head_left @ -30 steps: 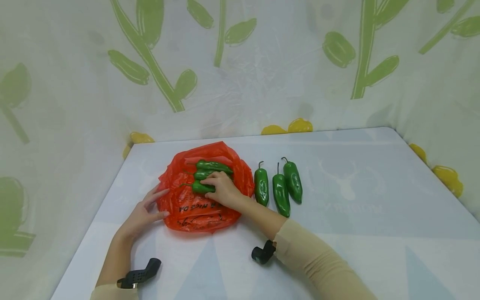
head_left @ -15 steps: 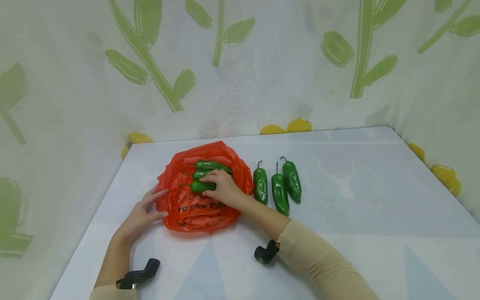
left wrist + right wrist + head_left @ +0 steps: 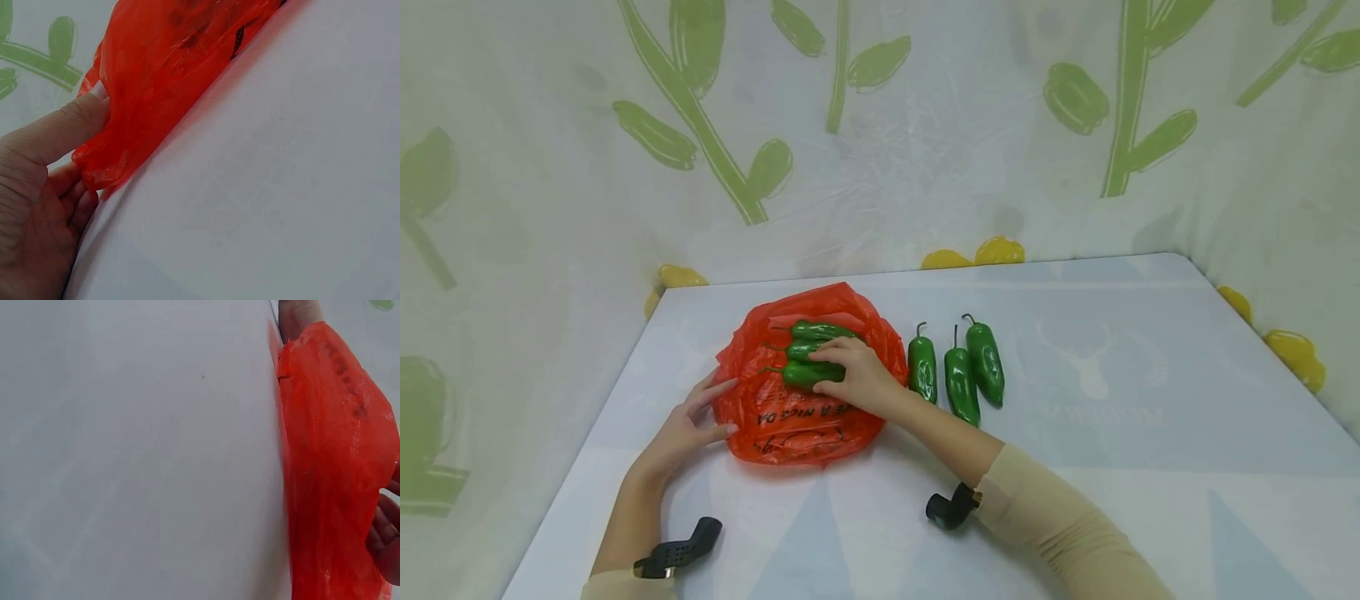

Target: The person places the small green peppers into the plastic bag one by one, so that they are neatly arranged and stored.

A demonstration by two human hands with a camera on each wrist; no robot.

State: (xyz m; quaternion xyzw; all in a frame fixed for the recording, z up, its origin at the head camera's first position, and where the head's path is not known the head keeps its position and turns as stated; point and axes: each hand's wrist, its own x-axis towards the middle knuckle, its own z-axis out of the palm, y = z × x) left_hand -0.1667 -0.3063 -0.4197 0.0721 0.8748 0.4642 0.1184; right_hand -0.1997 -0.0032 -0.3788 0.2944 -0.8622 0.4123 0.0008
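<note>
Only the head view shows three green peppers [image 3: 803,350] on the red bag [image 3: 801,437], left of centre, and three loose peppers [image 3: 961,383] beside it. The right hand [image 3: 868,379] straddles the bag's lowest pepper, grip unclear; the left hand [image 3: 679,429], fingers spread, touches the bag, thumb plainest in the left wrist view. Leaf-printed sheeting [image 3: 970,167] fills the top, beyond a pale table [image 3: 1150,433]

A crumpled, translucent red plastic bag [image 3: 745,417], printed in black on its near part, lies spread on the left side of a white bench [image 3: 1090,483], its far edge puffed up. Three glossy, elongated green peppers [image 3: 801,350] lie side by side on the red film, thin stems pointing left; the right ends of the middle and near ones are hidden. Right of the bag, three loose glossy green peppers [image 3: 961,387] lie close together, stems pointing far, the leftmost just beside the bag's edge.
</note>
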